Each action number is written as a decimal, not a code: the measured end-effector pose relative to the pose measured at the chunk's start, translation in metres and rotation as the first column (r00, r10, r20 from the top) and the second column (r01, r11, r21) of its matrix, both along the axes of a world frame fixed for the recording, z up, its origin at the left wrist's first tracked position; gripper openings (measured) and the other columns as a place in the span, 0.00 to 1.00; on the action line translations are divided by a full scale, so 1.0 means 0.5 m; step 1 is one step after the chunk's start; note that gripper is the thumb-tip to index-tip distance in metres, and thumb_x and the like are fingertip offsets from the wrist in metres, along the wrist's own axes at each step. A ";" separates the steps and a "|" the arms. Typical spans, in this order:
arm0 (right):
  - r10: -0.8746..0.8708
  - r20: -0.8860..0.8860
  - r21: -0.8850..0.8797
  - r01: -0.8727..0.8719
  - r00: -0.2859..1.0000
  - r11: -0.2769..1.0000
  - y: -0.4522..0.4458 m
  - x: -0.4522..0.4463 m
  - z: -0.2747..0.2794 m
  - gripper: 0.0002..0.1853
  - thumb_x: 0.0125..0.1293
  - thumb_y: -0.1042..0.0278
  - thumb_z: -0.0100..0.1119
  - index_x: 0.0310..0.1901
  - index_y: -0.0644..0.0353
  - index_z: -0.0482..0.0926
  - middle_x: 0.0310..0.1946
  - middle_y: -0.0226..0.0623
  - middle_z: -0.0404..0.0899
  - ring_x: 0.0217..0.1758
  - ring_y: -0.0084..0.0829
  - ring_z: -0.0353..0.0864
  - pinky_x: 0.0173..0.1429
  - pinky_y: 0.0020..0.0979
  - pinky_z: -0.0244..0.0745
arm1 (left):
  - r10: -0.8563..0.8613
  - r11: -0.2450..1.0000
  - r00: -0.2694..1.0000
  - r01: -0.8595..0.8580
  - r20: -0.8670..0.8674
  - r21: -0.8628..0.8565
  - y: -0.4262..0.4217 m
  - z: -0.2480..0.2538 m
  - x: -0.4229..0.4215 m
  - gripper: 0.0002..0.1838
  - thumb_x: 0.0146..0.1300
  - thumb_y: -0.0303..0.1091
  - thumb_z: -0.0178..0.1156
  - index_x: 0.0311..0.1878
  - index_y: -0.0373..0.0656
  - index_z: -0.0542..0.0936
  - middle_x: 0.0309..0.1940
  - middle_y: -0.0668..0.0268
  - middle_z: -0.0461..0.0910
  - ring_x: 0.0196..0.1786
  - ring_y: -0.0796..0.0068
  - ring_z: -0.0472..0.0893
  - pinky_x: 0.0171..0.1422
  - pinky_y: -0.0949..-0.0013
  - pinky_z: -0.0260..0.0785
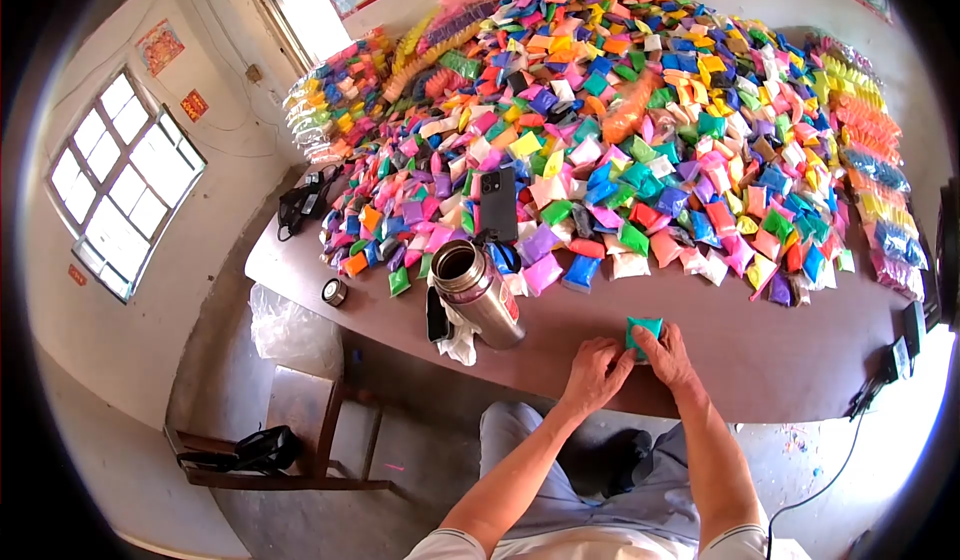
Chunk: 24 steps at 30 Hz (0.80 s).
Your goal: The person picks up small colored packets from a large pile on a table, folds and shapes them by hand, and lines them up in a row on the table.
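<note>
Two bare hands meet over a single teal packet point(642, 333) at the near edge of a brown worktop point(800, 360), right of centre. The left hand point(597, 372) has its fingers bent at the packet's left side; the right hand point(668, 356) lays its thumb over the upper face with the fingers curled along the right side – the packet is thus pinched between the two.

Beyond a strip of bare worktop, a broad heap of small coloured packets point(640, 155) covers the far part of the surface, with a larger orange bundle point(628, 110) lying on it. Clear-wrapped strips of packets point(880, 200) line the heap's right side. A dark phone point(498, 205) rests against the near slope, left of centre.

Left of the hands stands a steel flask point(490, 312), its mouth uncovered, with crumpled white tissue point(460, 346) and a black object point(437, 317) just beside it on the left. A small round lid point(334, 292) lies farther left; black cables point(303, 205) lie at the far left. Black adapters point(895, 362) sit at the right end – one cord runs down from them. Below left, a black bag point(265, 450) rests on a wooden chair point(315, 425).
</note>
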State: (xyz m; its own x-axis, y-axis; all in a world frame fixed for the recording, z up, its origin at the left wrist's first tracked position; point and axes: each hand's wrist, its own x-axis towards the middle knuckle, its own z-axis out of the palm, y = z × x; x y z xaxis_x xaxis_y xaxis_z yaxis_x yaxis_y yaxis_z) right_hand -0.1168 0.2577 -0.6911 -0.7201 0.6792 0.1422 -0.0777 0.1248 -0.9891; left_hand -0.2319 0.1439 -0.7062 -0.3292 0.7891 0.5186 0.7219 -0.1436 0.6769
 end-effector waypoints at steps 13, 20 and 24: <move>0.059 0.015 -0.040 -0.058 0.998 0.998 -0.003 0.001 0.017 0.17 0.67 0.54 0.63 0.39 0.64 0.77 0.27 0.28 0.76 0.32 0.19 0.73 0.34 0.27 0.71 | -0.034 0.999 0.999 0.034 -0.014 -0.031 0.001 -0.007 -0.007 0.15 0.71 0.37 0.54 0.32 0.37 0.77 0.29 0.56 0.78 0.37 0.54 0.77 0.46 0.55 0.66; 0.038 -0.017 -0.048 -0.039 0.999 0.998 0.004 -0.008 -0.020 0.14 0.68 0.58 0.62 0.39 0.64 0.78 0.27 0.28 0.78 0.31 0.19 0.74 0.33 0.26 0.72 | -0.007 1.000 1.000 0.007 0.011 -0.014 0.003 -0.004 -0.002 0.12 0.70 0.33 0.54 0.30 0.37 0.76 0.28 0.57 0.77 0.36 0.54 0.77 0.44 0.54 0.66; 0.049 0.023 -0.075 -0.047 0.999 0.996 0.007 -0.002 -0.015 0.16 0.69 0.56 0.61 0.40 0.64 0.78 0.28 0.28 0.78 0.32 0.19 0.74 0.34 0.27 0.72 | -0.005 1.000 1.000 0.005 -0.003 -0.029 0.002 0.001 -0.002 0.13 0.70 0.34 0.53 0.30 0.37 0.76 0.28 0.56 0.77 0.36 0.54 0.77 0.44 0.54 0.66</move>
State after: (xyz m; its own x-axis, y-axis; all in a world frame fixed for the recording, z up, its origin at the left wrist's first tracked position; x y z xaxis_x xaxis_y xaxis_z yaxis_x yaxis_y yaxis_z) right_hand -0.1176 0.2609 -0.6985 -0.7548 0.6517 0.0742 -0.0570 0.0475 -0.9972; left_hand -0.2328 0.1446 -0.7056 -0.3233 0.8056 0.4966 0.7234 -0.1279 0.6785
